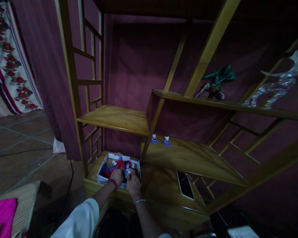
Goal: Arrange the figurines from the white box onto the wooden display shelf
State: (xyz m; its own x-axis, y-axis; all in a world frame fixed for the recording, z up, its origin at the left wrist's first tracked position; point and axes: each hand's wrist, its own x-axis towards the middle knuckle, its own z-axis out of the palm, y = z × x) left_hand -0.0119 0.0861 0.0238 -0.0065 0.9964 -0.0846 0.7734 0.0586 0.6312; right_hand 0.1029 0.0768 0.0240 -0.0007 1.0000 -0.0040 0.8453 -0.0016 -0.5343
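A white cardboard box [100, 179] on the low left shelf holds several small red, blue and white figurines [119, 163]. Over its near side, my left hand [117, 176], with a red bead bracelet at the wrist, reaches in among them. Its fingers are curled, and what they grip is hidden. My right hand [134, 184], wearing a silver bracelet, is closed around a small white and blue figurine [129, 172] at the right part of the box. Two similar figurines on blue bases, one on the left [154, 138] and one on the right [166, 141], stand on the middle shelf.
The wooden shelf unit [114, 119] has uprights around the box. A phone [185, 185] lies on the lower shelf. Higher up at right stand a dark green statue [217, 82] and a clear glass animal figure [275, 84]. A woven seat [27, 198] is at lower left.
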